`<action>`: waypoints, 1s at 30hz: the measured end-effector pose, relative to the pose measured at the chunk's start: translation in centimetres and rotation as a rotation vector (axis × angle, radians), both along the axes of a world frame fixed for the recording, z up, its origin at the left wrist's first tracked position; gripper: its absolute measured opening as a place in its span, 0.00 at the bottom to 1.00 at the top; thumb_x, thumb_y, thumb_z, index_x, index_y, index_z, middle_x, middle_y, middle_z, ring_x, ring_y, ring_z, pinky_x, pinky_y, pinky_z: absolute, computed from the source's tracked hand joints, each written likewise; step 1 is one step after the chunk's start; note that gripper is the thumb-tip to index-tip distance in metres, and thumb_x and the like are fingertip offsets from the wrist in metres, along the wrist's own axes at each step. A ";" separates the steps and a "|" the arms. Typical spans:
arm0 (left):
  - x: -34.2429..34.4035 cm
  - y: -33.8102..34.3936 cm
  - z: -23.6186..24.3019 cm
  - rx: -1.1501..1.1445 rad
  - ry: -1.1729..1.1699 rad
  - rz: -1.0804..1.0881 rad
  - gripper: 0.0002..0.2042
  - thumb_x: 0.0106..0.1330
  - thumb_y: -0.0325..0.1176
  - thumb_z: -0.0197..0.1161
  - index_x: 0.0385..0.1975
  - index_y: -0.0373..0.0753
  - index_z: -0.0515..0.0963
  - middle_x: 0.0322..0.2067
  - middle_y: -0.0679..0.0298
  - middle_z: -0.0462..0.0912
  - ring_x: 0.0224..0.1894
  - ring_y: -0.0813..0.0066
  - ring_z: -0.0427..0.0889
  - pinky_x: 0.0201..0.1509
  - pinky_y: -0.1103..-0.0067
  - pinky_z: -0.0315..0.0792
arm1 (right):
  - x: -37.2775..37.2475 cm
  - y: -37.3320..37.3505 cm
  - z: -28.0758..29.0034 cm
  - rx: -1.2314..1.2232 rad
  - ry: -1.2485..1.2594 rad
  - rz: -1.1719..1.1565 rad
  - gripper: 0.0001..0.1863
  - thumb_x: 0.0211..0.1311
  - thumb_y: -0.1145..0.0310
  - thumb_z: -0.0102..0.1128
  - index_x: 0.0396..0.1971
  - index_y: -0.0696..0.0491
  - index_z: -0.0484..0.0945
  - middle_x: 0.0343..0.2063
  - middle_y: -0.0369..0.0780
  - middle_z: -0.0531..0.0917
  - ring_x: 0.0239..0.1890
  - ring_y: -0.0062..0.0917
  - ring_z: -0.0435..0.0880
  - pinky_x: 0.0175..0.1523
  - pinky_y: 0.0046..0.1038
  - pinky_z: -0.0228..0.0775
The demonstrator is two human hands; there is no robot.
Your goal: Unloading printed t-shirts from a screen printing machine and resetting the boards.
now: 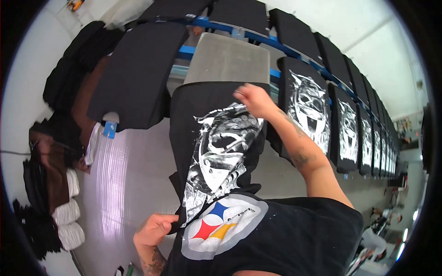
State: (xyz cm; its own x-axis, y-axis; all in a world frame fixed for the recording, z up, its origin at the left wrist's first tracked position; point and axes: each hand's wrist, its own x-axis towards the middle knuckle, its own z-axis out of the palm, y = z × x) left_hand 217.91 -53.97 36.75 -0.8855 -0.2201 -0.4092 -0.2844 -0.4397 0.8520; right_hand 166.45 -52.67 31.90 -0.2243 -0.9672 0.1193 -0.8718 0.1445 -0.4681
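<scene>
A black T-shirt (186, 126) with a large black-and-white print lies partly over a grey platen (230, 57) in front of me. Its upper edge crosses the platen, whose far half is bare, while the near part of the cloth droops in folds toward my body. At the lower left, my left hand (154, 228) is closed, with finger and thumb pinching the shirt's near edge. My right hand (257, 101) is over the far part of the shirt, just above the print, its fingers curled and slightly blurred. What those fingers hold, if anything, is hidden.
Black-covered platens (138, 73) stand left; a row of platens with printed black shirts (306, 103) curves away right. A blue rail (285, 46) runs behind. Piles of black garments (50, 138) and folded white cloths (69, 211) lie at far left.
</scene>
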 end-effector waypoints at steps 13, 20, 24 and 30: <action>3.8 15.3 3.4 -0.074 -0.377 0.909 0.16 0.62 0.43 0.70 0.31 0.34 0.79 0.23 0.74 0.74 0.27 0.84 0.69 0.32 0.83 0.64 | 13.1 -25.3 -10.5 0.590 0.225 0.305 0.19 0.56 0.56 0.65 0.41 0.55 0.86 0.38 0.48 0.85 0.44 0.42 0.85 0.50 0.38 0.77; 17.6 16.6 1.2 -0.711 -0.245 1.724 0.16 0.65 0.40 0.65 0.44 0.35 0.76 0.37 0.64 0.78 0.38 0.72 0.78 0.45 0.72 0.74 | 15.1 -12.4 -3.0 0.474 -0.613 0.296 0.30 0.54 0.40 0.69 0.20 0.58 0.80 0.15 0.35 0.75 0.20 0.22 0.74 0.27 0.31 0.66; 23.7 13.4 7.2 -0.830 -0.194 1.580 0.16 0.69 0.39 0.60 0.47 0.33 0.75 0.41 0.61 0.77 0.41 0.72 0.77 0.48 0.73 0.73 | 17.4 -2.6 0.5 0.480 -0.500 0.293 0.27 0.59 0.45 0.66 0.26 0.59 0.83 0.20 0.40 0.81 0.25 0.23 0.76 0.34 0.32 0.69; 16.9 9.0 4.7 -1.008 -0.470 1.005 0.10 0.68 0.34 0.62 0.31 0.34 0.81 0.23 0.67 0.78 0.27 0.78 0.73 0.33 0.78 0.69 | 16.2 7.2 11.9 -0.085 -1.222 0.048 0.10 0.68 0.66 0.61 0.32 0.58 0.83 0.26 0.28 0.80 0.30 0.09 0.74 0.32 0.17 0.66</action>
State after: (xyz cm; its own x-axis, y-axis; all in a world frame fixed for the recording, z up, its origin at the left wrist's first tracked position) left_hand 234.84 -45.01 41.41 -0.0313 -0.9960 0.0841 -0.5550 0.0873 0.8273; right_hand 182.64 -45.45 43.83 -0.1976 -0.9769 -0.0817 0.1433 0.0536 -0.9882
